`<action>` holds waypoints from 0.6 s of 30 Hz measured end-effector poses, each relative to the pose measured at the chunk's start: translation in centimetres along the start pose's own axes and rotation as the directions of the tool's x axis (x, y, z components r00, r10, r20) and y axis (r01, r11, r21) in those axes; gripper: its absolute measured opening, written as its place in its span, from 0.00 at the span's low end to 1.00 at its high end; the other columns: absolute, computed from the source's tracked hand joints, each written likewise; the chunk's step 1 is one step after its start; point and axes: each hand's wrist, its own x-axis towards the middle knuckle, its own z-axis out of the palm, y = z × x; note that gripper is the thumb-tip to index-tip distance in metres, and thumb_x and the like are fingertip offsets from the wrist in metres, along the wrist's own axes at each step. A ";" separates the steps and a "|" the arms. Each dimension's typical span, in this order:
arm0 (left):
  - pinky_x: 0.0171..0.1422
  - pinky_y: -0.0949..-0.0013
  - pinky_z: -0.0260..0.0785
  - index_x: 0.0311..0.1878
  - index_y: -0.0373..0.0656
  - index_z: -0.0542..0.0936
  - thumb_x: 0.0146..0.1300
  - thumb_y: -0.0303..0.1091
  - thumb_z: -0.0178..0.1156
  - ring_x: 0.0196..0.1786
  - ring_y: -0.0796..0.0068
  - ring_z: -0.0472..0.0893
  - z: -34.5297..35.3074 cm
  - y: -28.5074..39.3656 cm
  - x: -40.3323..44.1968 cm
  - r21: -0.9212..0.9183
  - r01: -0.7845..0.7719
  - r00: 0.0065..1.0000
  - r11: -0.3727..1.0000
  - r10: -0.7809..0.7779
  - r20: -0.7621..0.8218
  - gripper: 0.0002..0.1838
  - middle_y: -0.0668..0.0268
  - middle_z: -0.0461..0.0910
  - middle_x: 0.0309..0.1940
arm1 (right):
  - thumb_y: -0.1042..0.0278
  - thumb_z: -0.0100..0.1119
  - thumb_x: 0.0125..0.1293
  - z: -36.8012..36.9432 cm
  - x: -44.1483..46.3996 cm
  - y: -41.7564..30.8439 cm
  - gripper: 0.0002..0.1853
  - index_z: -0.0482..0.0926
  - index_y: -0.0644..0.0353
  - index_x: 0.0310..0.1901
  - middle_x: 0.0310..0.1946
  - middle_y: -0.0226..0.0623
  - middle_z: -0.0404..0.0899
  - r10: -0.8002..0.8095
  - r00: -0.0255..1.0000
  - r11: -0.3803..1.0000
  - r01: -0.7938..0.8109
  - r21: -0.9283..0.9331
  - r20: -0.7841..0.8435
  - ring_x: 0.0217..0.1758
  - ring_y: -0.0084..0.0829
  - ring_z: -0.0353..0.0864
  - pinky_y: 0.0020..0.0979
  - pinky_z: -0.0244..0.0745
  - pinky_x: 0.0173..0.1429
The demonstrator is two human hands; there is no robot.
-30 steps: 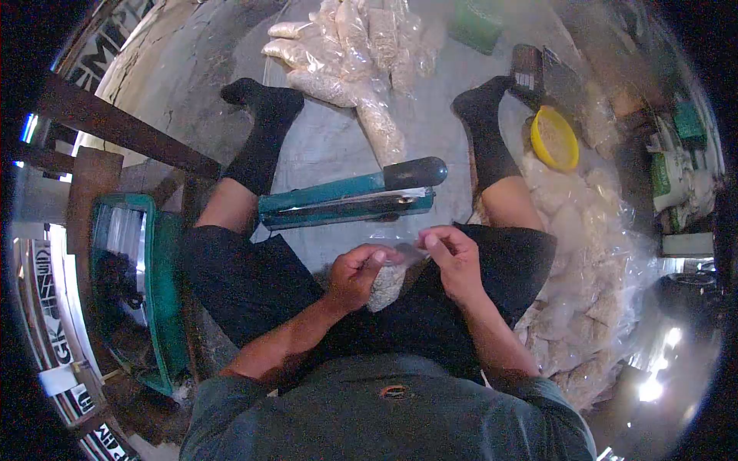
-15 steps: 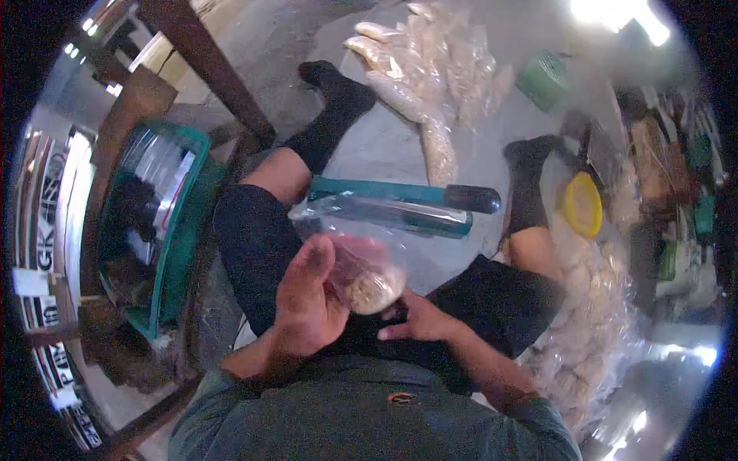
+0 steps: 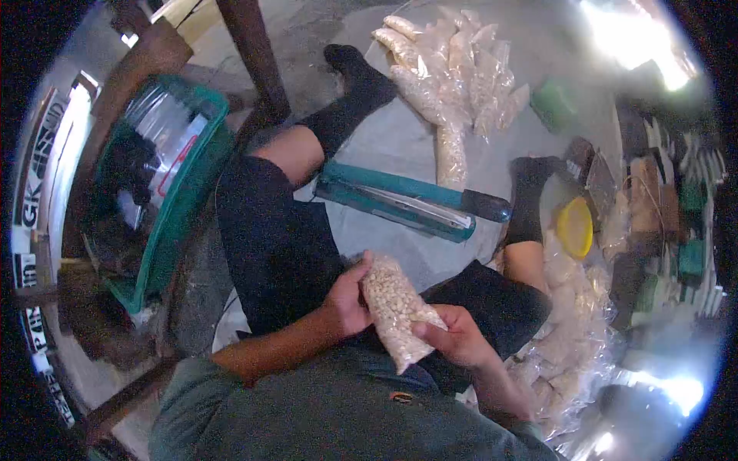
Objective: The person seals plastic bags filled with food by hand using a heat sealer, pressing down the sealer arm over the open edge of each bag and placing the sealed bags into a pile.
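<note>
A clear plastic bag filled with small pale pieces (image 3: pixel 396 303) lies slanted across my lap between both hands. My left hand (image 3: pixel 350 301) is closed on the bag's upper left side, thumb along its edge. My right hand (image 3: pixel 460 338) grips the lower right part, its thumb pressed on the plastic. What the pieces are, I cannot make out. Just beyond my hands, between my legs, rests a long teal bag sealer (image 3: pixel 400 201) with a black handle end (image 3: pixel 486 206).
Several filled bags (image 3: pixel 442 77) are heaped on the floor sheet ahead. More bags (image 3: pixel 573 330) lie at my right beside a yellow bowl (image 3: pixel 575 227). At left stands a green crate (image 3: pixel 146 284) holding plastic packaging, near a wooden post (image 3: pixel 257 54). A green container (image 3: pixel 553 106) sits far right.
The bag has swung from upright to slanted, its pale contents now spread along its length. My right hand has taken hold of it, and my left hand has moved to its side.
</note>
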 end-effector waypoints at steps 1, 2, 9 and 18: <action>0.71 0.46 0.68 0.60 0.43 0.77 0.75 0.58 0.51 0.59 0.54 0.81 -0.1 0.3 0.4 -0.016 -0.011 1.000 1.000 0.011 0.005 0.28 0.57 0.82 0.54 | 0.60 0.66 0.71 -0.4 -0.3 -0.4 0.14 0.84 0.62 0.48 0.37 0.27 0.85 -0.005 1.000 0.999 0.005 -0.049 -0.001 0.40 0.20 0.81 0.27 0.78 0.48; 0.71 0.47 0.68 0.59 0.43 0.77 0.75 0.56 0.52 0.58 0.55 0.81 -0.4 0.8 1.1 -0.011 -0.078 0.997 0.997 0.078 -0.005 0.26 0.57 0.82 0.54 | 0.62 0.67 0.70 -0.4 -1.5 -1.5 0.13 0.84 0.63 0.49 0.39 0.28 0.85 0.054 0.997 0.996 -0.058 -0.064 -0.049 0.42 0.20 0.81 0.27 0.77 0.50; 0.69 0.53 0.71 0.60 0.42 0.77 0.76 0.42 0.55 0.59 0.62 0.81 2.4 1.9 0.1 0.268 -0.360 0.933 0.893 0.351 0.086 0.17 0.60 0.83 0.53 | 0.62 0.71 0.67 -5.0 -1.4 1.7 0.14 0.84 0.62 0.47 0.39 0.33 0.84 0.092 0.993 0.883 -0.114 -0.455 -0.069 0.45 0.25 0.80 0.33 0.75 0.53; 0.58 0.61 0.77 0.58 0.40 0.80 0.70 0.29 0.64 0.51 0.71 0.84 4.5 0.5 -1.0 0.519 -0.555 0.802 0.650 0.585 0.124 0.15 0.65 0.85 0.49 | 0.66 0.72 0.66 -6.9 1.6 5.1 0.13 0.83 0.62 0.47 0.38 0.28 0.81 0.004 0.998 0.836 0.029 -0.548 0.059 0.43 0.21 0.76 0.29 0.73 0.49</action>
